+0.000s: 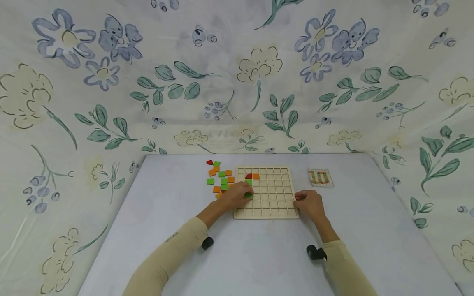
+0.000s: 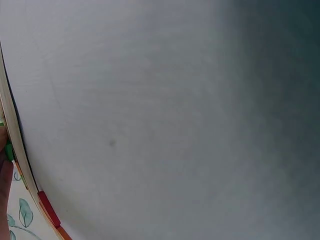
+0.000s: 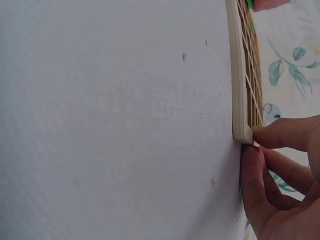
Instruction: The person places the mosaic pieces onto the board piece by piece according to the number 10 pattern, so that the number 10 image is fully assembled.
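A square wooden grid board (image 1: 266, 217) with raised dividers lies on the table. My left hand (image 1: 235, 195) reaches over its left side and pinches a green tile (image 1: 249, 197), which also shows at the left edge of the left wrist view. Just beyond those fingers, a red quarter-round tile (image 1: 248, 176), an orange tile (image 1: 256, 176) and another green tile (image 1: 249, 182) sit in the grid. With thumb and finger, my right hand (image 1: 311, 203) grips the board's right edge near the front corner, seen close up in the right wrist view.
Several loose orange, green and red tiles, such as a green one (image 1: 210, 181), lie scattered left of the board, partly hidden by the left hand. A small patterned card (image 1: 320, 178) lies at the back right. Flower-print cloth (image 1: 237, 90) rises behind the white table (image 1: 266, 263).
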The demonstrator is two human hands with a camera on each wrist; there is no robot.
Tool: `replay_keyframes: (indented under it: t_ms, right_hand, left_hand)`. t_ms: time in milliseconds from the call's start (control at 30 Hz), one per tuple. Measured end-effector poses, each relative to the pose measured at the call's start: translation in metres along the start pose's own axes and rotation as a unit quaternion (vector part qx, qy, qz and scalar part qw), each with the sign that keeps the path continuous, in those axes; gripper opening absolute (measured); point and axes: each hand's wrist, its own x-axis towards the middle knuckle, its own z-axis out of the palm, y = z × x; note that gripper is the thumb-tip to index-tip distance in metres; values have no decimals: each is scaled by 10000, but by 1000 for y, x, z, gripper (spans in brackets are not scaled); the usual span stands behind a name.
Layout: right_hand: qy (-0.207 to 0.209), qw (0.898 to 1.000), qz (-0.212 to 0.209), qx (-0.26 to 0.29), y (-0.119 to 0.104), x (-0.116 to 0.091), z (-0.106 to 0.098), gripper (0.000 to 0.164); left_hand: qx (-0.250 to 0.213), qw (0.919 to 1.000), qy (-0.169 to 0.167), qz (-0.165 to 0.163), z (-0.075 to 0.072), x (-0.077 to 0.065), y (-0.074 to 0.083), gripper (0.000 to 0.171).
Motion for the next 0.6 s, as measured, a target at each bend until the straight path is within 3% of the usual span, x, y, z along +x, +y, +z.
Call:
replay_keyframes:
  t_ms: [100,333,600]
  right_hand:
    - [5,10000,2,-14,-1,-1,0,24]
    - [-9,10000,9,11,-1,-1,-1,24]
    - [-60,10000,-2,35,-2,-2,-2,24]
  left_hand:
    - [-26,10000,37,47,0,-1,0,18]
    - [146,9974,258,652,1,-1,-1,12]
    - [281,9977,38,611,-1,-3,5,12]
